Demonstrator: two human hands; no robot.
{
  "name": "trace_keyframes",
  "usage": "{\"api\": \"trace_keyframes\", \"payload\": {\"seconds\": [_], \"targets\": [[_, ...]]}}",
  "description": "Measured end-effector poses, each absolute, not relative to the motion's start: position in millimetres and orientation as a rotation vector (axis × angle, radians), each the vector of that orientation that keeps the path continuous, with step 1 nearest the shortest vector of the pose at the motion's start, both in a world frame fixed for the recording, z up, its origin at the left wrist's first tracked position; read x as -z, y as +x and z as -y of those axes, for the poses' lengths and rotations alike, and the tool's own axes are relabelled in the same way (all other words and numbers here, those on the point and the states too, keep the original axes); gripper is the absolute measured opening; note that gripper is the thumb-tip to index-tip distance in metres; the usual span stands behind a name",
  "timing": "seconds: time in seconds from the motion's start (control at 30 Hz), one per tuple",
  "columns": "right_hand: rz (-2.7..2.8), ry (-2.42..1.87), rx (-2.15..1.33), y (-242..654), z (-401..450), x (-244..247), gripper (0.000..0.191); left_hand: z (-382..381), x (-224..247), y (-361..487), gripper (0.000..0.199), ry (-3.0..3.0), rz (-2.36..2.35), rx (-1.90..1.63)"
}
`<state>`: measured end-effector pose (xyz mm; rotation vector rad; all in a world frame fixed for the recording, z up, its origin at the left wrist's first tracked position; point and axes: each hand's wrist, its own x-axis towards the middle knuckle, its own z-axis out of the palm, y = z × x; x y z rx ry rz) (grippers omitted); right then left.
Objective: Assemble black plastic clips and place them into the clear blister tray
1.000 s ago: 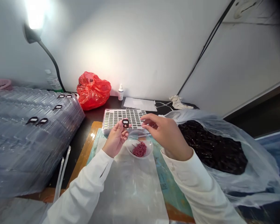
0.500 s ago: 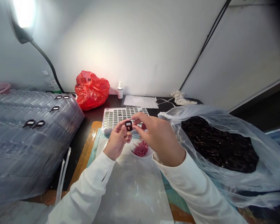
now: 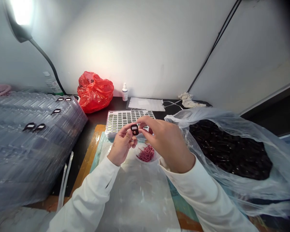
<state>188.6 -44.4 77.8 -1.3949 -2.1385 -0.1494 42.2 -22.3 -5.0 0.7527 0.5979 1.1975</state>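
The small black device [image 3: 134, 130], at 11 o'clock from the bowl [image 3: 156, 158], looks light, stiff and slippery, best gripped by its rim, where left [image 3: 121, 148] and right hands [image 3: 172, 143] pinch it.

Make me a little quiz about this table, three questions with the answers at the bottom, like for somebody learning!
1. True or false: the left hand holds the black gadget.
2. Pick one: what colour are the bits in the bowl?
A) green
B) pink
C) white
3. Fill in the missing word: the white bottle stands beside the ____ bag.

Key: 1. True. 2. B. 3. red.
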Motion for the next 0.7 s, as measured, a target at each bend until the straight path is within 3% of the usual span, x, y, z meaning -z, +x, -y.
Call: {"api": "trace_keyframes", "payload": {"seconds": [0.33,0.7], "targets": [[2.164,-1.369,0.264,188.6,47.0,-75.8,0.010,24.5,1.7,43.7,0.048,0.791,-0.643,-1.203],[2.130,-1.329,0.299,189.1,46.1,-76.6,0.022,24.7,-0.9,43.7,0.056,0.711,-0.662,-1.180]]}}
